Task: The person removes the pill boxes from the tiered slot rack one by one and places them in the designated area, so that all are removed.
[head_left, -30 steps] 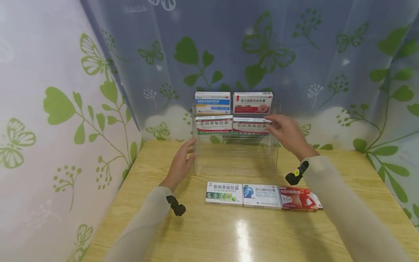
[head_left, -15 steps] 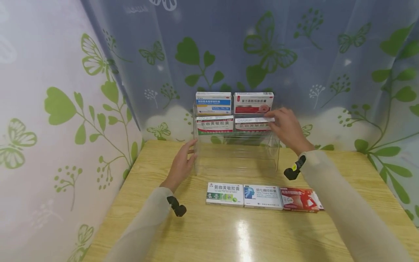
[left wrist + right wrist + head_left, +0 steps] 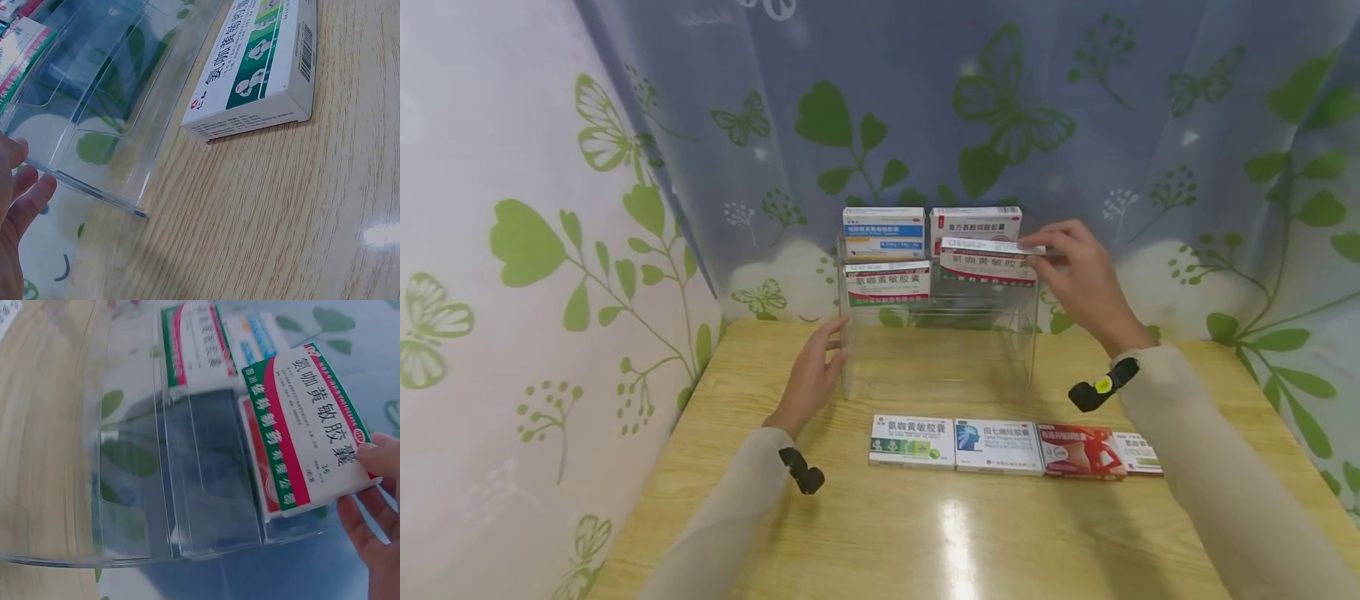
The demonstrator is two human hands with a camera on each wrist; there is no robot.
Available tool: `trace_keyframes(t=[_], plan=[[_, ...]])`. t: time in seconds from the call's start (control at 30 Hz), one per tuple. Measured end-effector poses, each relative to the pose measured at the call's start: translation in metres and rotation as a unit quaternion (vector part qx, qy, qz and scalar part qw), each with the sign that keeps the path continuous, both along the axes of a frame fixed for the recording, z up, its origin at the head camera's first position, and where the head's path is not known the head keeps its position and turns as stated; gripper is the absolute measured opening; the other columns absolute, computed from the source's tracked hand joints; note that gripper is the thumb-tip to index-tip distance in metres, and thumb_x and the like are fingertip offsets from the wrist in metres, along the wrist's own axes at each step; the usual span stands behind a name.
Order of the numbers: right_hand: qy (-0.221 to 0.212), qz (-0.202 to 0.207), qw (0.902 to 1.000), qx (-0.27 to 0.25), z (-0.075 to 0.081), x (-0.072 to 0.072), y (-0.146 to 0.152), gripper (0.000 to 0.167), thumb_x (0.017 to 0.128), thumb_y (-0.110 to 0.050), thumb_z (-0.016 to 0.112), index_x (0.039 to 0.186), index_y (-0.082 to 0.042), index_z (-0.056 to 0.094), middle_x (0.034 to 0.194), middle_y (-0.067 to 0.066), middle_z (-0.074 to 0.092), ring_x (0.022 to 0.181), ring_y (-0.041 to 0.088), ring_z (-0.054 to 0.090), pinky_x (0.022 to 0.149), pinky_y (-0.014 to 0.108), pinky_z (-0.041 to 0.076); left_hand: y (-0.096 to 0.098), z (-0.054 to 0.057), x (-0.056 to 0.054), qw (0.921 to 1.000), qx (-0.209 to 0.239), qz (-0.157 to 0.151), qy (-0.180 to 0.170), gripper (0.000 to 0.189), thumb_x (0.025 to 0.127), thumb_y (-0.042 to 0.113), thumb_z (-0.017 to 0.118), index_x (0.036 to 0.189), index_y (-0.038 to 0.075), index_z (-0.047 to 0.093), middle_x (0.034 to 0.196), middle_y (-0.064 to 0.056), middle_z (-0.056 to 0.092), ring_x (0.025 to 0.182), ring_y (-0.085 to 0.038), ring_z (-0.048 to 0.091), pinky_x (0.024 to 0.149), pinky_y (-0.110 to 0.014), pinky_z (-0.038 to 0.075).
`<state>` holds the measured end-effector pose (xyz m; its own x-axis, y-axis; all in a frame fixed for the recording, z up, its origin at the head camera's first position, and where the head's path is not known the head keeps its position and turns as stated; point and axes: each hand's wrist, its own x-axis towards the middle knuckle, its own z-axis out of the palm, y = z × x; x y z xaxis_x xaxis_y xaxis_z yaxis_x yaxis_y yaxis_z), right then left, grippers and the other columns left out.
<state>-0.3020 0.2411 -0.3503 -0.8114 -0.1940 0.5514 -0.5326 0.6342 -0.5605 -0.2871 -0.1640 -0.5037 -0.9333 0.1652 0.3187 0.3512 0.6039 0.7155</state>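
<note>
My right hand [image 3: 1086,279] pinches the right end of a white medicine box with red and green bands [image 3: 309,428], lifted off the clear tiered rack [image 3: 940,387]. In the head view this box overlaps the lower part of a red-and-white medicine box [image 3: 976,219] on the top tier. A matching banded medicine box [image 3: 887,284] stands on the tier below, at the left. Above it is a blue-and-white medicine box [image 3: 884,232]. With fingers extended, my left hand [image 3: 811,375] touches the rack's left side; its fingertips [image 3: 44,184] lie at the clear edge.
In front of the rack, a row of boxes lies flat on the wooden table [image 3: 880,533]: a green-and-white box [image 3: 912,440], a white box with a blue head picture [image 3: 998,447], a red box [image 3: 1082,451] and a partly covered white box [image 3: 1138,454]. A patterned curtain [image 3: 895,100] hangs behind.
My right hand has raised the banded medicine box from the rack's second tier, up and slightly right. The left hand stays at the rack's side.
</note>
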Motion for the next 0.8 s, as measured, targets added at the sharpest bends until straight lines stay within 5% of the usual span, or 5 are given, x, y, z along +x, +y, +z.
trace_keyframes(t=[0.13, 0.37, 0.57, 0.8], plan=[[-0.035, 0.022, 0.9990, 0.014, -0.012, 0.021, 0.003, 0.023, 0.108, -0.008, 0.069, 0.129, -0.005, 0.077, 0.131, 0.013, 0.066, 0.120, 0.027, 0.064, 0.092, 0.003, 0.050, 0.000, 0.001, -0.001, 1.0000, 0.001, -0.003, 0.004, 0.064, 0.110, 0.002, 0.062, 0.167, 0.019, 0.040, 0.165, -0.017, 0.048, 0.135, -0.040, 0.066, 0.105, -0.054, 0.064], [-0.113, 0.075, 0.9906, 0.020, -0.068, 0.059, 0.004, 0.023, 0.109, -0.015, 0.070, 0.130, -0.012, 0.078, 0.131, 0.009, 0.071, 0.117, 0.008, 0.063, 0.087, 0.010, 0.059, 0.000, 0.001, -0.001, 1.0000, -0.003, -0.002, -0.001, 0.063, 0.110, 0.003, 0.061, 0.167, 0.020, 0.040, 0.167, -0.015, 0.047, 0.137, -0.039, 0.065, 0.107, -0.053, 0.063], [-0.192, 0.116, 0.9744, -0.001, -0.108, 0.089, -0.007, 0.022, 0.109, -0.018, 0.069, 0.129, -0.017, 0.078, 0.136, 0.007, 0.071, 0.124, 0.023, 0.067, 0.091, 0.024, 0.065, -0.001, 0.000, 0.000, 1.0000, 0.001, -0.002, 0.001, 0.065, 0.110, 0.002, 0.062, 0.168, 0.020, 0.039, 0.166, -0.016, 0.047, 0.136, -0.040, 0.065, 0.105, -0.054, 0.064], [-0.242, 0.170, 0.9550, -0.022, -0.145, 0.115, -0.025, 0.018, 0.106, -0.018, 0.073, 0.123, -0.019, 0.079, 0.127, 0.005, 0.072, 0.112, 0.009, 0.068, 0.089, 0.026, 0.067, -0.002, -0.001, 0.000, 1.0000, 0.005, -0.005, 0.000, 0.066, 0.109, 0.000, 0.062, 0.168, 0.019, 0.040, 0.167, -0.017, 0.047, 0.136, -0.040, 0.065, 0.106, -0.054, 0.064]])
